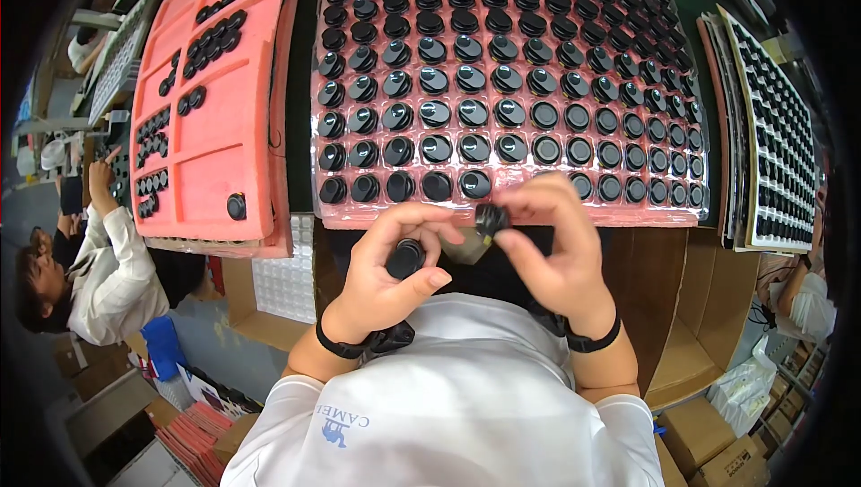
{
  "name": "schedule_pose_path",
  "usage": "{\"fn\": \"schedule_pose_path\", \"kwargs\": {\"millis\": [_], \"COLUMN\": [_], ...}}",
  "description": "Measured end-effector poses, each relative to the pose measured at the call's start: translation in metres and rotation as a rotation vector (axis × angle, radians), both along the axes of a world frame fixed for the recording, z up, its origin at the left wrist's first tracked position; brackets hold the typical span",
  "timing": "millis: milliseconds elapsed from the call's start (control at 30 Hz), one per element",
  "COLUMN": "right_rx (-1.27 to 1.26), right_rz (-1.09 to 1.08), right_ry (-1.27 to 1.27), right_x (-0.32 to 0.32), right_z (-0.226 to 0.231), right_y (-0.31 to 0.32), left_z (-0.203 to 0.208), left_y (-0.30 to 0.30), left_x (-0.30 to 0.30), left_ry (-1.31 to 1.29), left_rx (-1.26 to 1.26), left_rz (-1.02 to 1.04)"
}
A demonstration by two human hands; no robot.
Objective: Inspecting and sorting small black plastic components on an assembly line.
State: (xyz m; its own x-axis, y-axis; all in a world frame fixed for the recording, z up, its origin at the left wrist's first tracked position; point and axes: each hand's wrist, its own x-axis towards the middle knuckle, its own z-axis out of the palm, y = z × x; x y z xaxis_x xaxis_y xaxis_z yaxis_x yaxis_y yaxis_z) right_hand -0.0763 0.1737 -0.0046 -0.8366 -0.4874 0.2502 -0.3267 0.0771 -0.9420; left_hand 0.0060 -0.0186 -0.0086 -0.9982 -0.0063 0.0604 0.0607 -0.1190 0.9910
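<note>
My left hand is curled palm up around a round black part, its fingers bent over it. Between the thumb and fingers of my right hand is a small dark part, slightly blurred, so its exact kind is unclear. Both hands are just in front of the near edge of a clear plastic tray on pink foam. Rows of round black parts fill its pockets; many have shiny tops, and some at the near right show a ring-shaped face.
A pink foam tray with grouped black parts stands at the left. White trays of black parts are stacked at the right. Cardboard boxes lie below the bench on both sides. Another person works at the far left.
</note>
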Motion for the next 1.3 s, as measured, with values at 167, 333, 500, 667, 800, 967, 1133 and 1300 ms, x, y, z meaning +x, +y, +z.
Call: {"fn": "schedule_pose_path", "kwargs": {"millis": [167, 333, 500, 667, 800, 967, 1133, 1300], "right_rx": [0.254, 0.428, 0.541, 0.396, 0.107, 0.128, 0.038, 0.184], "right_rz": [-0.186, -0.190, -0.210, -0.087, 0.196, 0.254, 0.254, 0.079], "right_ry": [0.214, 0.415, 0.507, 0.482, 0.337, 0.315, 0.173, 0.236], "right_x": [-0.018, -0.021, -0.018, -0.009, 0.005, 0.012, 0.008, -0.006], "right_z": [-0.013, -0.016, -0.015, -0.002, 0.006, 0.005, 0.003, 0.004], "right_y": [0.006, 0.004, 0.000, -0.005, -0.016, -0.021, -0.007, 0.020], "left_z": [-0.005, -0.005, -0.007, -0.003, -0.002, -0.002, -0.009, -0.010], "left_y": [0.000, -0.001, -0.003, -0.001, 0.008, 0.020, 0.014, 0.003], "left_x": [0.001, 0.000, -0.001, -0.002, -0.005, -0.007, -0.002, 0.000], "left_ry": [0.019, -0.058, -0.100, -0.189, -0.134, -0.067, -0.100, -0.133], "left_rx": [0.026, 0.077, 0.032, 0.029, 0.036, -0.073, 0.025, 0.025], "left_rz": [-0.044, -0.081, -0.116, -0.114, -0.098, -0.048, -0.135, -0.236]}}
